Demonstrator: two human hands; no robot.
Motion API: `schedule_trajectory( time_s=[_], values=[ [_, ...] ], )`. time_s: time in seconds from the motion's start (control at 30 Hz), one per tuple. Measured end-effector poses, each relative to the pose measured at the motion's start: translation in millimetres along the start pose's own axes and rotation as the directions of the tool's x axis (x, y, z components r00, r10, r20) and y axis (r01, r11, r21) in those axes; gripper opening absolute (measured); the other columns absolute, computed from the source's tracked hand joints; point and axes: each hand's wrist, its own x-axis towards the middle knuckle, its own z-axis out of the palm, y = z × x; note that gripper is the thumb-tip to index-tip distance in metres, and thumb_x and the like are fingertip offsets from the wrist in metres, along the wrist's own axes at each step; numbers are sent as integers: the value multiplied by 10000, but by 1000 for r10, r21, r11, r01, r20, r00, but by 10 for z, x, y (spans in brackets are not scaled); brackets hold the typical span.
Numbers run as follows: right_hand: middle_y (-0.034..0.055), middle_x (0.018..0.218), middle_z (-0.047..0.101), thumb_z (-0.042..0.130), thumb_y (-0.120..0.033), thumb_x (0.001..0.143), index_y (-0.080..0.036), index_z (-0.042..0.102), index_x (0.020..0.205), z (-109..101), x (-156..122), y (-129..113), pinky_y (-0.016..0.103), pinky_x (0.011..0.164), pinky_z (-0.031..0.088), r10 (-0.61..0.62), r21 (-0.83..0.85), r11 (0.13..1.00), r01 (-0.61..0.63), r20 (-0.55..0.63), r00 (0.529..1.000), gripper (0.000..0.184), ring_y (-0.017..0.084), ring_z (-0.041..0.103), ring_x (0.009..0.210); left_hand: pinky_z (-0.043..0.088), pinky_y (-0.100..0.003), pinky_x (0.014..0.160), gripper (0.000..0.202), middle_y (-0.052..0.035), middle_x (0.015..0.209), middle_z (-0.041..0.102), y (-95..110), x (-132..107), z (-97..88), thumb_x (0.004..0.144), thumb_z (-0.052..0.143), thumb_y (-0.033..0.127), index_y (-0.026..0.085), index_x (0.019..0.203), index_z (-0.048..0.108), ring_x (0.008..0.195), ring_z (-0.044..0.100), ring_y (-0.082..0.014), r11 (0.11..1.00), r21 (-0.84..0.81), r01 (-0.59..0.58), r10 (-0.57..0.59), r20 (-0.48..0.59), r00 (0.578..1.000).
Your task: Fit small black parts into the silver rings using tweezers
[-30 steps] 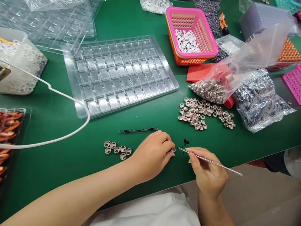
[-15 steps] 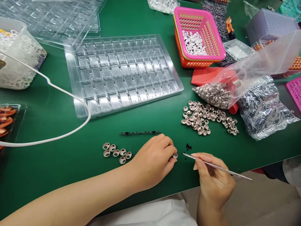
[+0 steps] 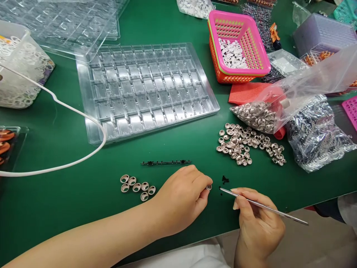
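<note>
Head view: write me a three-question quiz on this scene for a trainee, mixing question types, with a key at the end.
1. Multiple choice: what does the right hand hold? A) a white cable; B) a slim metal tool; C) a pink basket.
2. True or false: the black strip lies on the green table, outside the clear tray.
3. Count: leaving out the silvery ring at the fingertips of the left hand, how many rings make up the small group beside the left forearm?

Key: 1. B; 2. True; 3. Seven.
</note>
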Motion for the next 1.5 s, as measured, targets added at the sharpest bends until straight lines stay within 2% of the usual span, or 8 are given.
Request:
schedule_trajectory(
  time_s=[0.2, 0.37, 0.7, 1.07, 1.23, 1.5],
  values=[
    [54, 855, 758, 722, -85, 814, -186, 713, 912, -17, 2, 7, 256, 457, 473, -21, 17, 1000, 21, 12, 1000, 142, 156, 655, 640, 470, -314, 683, 155, -19, 797, 692, 9, -5, -6, 879, 551, 47, 140, 956, 648, 729, 536, -172, 1000, -14, 3, -3, -8, 1000],
    [56, 871, 759, 719, -74, 815, -187, 711, 919, -19, -9, 7, 257, 470, 483, 10, 4, 1000, -10, 4, 1000, 154, 160, 658, 670, 460, -305, 666, 158, -24, 792, 685, 16, 2, -23, 876, 554, 48, 142, 959, 651, 721, 531, -173, 1000, -4, 11, -11, -4, 1000],
    [51, 845, 765, 723, -73, 805, -197, 713, 913, -20, 11, 8, 257, 442, 471, -41, 6, 999, 41, 35, 999, 164, 185, 690, 691, 472, -316, 674, 172, -28, 797, 682, 17, 6, -23, 872, 554, 45, 139, 975, 653, 725, 532, -177, 1000, 4, 16, -16, 7, 1000],
    [56, 879, 767, 709, -41, 813, -187, 715, 926, -12, -12, -11, 246, 459, 499, -21, -3, 1000, 22, 49, 999, 185, 160, 671, 684, 479, -324, 693, 173, -33, 821, 689, 16, 6, -25, 883, 555, 52, 140, 996, 651, 737, 538, -179, 1000, -1, 12, -12, 18, 1000],
    [52, 887, 766, 711, -27, 810, -187, 711, 937, -12, -25, -11, 237, 467, 511, -35, -5, 999, 35, 55, 998, 204, 169, 694, 735, 481, -328, 695, 171, -34, 820, 688, 19, 10, -33, 891, 552, 62, 145, 1006, 649, 735, 537, -182, 1000, 8, 9, -9, 23, 1000],
    [56, 878, 771, 716, -49, 816, -192, 712, 938, -38, -23, 5, 247, 449, 512, -37, -26, 999, 39, 66, 997, 188, 177, 699, 705, 488, -334, 693, 176, -39, 817, 688, 12, 2, -28, 893, 560, 72, 144, 1026, 651, 740, 550, -190, 1000, 25, 7, -7, 27, 1000]
  ],
)
